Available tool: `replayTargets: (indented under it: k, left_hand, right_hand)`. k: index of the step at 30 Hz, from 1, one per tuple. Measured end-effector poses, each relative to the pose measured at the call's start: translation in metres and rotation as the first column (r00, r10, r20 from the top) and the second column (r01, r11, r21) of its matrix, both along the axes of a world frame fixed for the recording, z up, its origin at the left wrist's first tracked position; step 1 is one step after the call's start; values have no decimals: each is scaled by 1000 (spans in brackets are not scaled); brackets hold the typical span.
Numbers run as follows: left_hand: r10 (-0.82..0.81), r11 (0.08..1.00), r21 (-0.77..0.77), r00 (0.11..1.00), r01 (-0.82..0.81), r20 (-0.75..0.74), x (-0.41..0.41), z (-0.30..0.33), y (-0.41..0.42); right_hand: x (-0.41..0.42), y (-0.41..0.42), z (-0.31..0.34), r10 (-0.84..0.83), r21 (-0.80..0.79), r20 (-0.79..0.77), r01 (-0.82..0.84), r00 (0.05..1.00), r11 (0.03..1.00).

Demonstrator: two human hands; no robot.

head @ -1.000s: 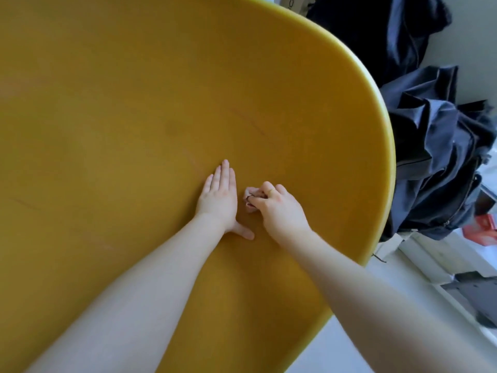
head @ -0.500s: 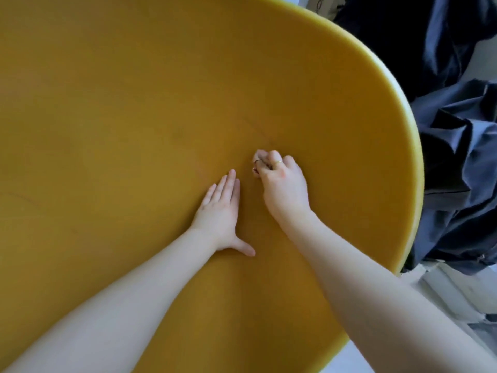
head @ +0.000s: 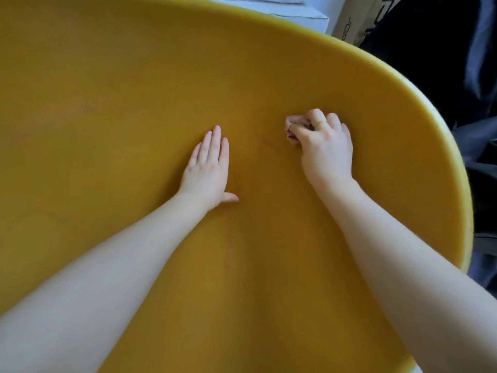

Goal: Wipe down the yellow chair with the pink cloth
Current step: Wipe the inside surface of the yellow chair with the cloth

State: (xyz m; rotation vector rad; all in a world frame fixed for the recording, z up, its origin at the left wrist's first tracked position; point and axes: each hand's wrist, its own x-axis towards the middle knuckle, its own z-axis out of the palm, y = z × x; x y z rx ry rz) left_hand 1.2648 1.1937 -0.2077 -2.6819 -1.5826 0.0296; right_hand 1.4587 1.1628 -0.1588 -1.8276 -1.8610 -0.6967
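The pink cloth (head: 291, 127) is bunched into a small wad under my right hand (head: 325, 149), right of the frame's centre, and only a crumpled bit of it peeks out past my knuckles. My fingers are curled tight around it, pressing it down onto the yellow chair (head: 121, 76), whose broad curved surface fills nearly the whole frame. There is a thin ring (head: 320, 121) on one of those fingers.

My left hand (head: 208, 170) lies flat on the chair near the centre of the frame, fingers together and stretched forward, thumb sticking out to the side, holding nothing. It looks like it is steadying the chair. The two hands are apart, with bare yellow between them.

As for progress, I judge I am in the middle of wiping. The cloth is on the surface, but the chair shows no wet streak or clear line between cleaned and uncleaned parts, so I cannot tell how much is done. A large stretch in the upper left and along the rim at the right probably remains.

Beyond the rim, dark fabric (head: 457, 63) is piled at the upper right.
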Motion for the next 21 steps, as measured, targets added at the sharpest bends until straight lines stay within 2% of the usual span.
replayTargets:
  k: [2,8,12,16,19,21]
  left_hand:
    - [39,997,63,997,-35,-65,2,-6,6]
    - [75,993,94,996,-69,-57,-1,-14,8]
    - [68,994,89,997,-65,-41,-3,-19,11]
    - [56,995,81,998,-55,-9,-5,-22,15]
    - [49,996,76,999,-49,12,-5,-22,15]
    - [49,996,76,998,-51,30,-5,-23,16]
  right_hand:
    - [-11,-1,-12,-10,48,-35,11,999,999]
    - [-53,-31,-82,213,-181,-62,-221,975,958]
    - [-36,-11,-56,325,-253,70,-299,943,920]
    - [-12,33,0,184,-73,147,-175,972,982]
    - [-14,49,5,84,62,63,-88,994,994]
    - [-30,48,-12,68,142,-64,-58,996,988]
